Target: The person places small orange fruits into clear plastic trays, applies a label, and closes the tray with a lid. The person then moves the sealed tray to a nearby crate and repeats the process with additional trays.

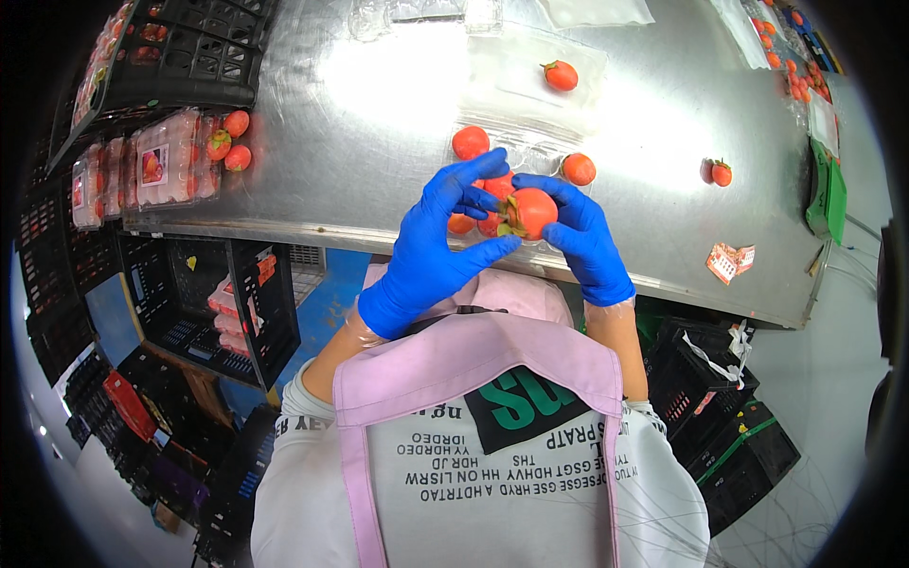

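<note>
A ripe orange-red persimmon (pixel 537 211) is gripped between the thumb and fingers of my gloved right hand (pixel 579 231), its green calyx turned left. My gloved left hand (pixel 444 238) has its fingers spread around the calyx side; whether the tips touch is hard to tell. Below both hands lies a clear plastic tray (pixel 529 153), partly hidden. Persimmons sit in it, among them one at upper left (pixel 471 143) and one at the right (pixel 579 169). Farther back, a single persimmon (pixel 561 76) rests on translucent packaging (pixel 497 85).
Filled clear packs (pixel 167 160) stand at the left of the metal table (pixel 312 177) beside loose persimmons (pixel 236 123) and a black crate (pixel 192 50). At right are one persimmon (pixel 721 172), printed labels (pixel 730 263) and a green object (pixel 826 192). Crates (pixel 738 454) stand below.
</note>
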A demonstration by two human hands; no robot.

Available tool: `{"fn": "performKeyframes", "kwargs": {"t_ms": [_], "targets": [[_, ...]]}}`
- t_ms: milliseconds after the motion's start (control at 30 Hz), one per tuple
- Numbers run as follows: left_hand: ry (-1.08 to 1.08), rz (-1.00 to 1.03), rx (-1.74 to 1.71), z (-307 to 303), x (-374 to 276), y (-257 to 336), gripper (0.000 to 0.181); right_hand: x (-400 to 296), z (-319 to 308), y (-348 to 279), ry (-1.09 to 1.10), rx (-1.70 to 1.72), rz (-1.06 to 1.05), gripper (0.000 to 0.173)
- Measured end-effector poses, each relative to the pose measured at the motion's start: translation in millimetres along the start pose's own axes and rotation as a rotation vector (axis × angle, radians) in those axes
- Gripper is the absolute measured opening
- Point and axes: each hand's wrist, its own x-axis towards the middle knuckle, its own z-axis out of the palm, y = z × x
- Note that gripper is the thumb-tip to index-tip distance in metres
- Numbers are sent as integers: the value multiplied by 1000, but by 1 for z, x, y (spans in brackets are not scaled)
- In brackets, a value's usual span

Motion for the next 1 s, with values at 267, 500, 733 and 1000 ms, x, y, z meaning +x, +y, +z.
{"fn": "performKeyframes", "kwargs": {"t_ms": [267,500,733,1000], "targets": [[-89,-510,-410,-1,1,-8,54,-5,9,-9,76,-443,-260,56],[3,-214,-164,4,-1,-8,48,-4,15,-9,125,-229,-213,51],[-13,76,153,4,-3,-12,58,-7,16,-5,150,-116,174,47],[-63,-85,-23,2,-1,-1,64,-7,10,3,165,-262,-145,50]]}}
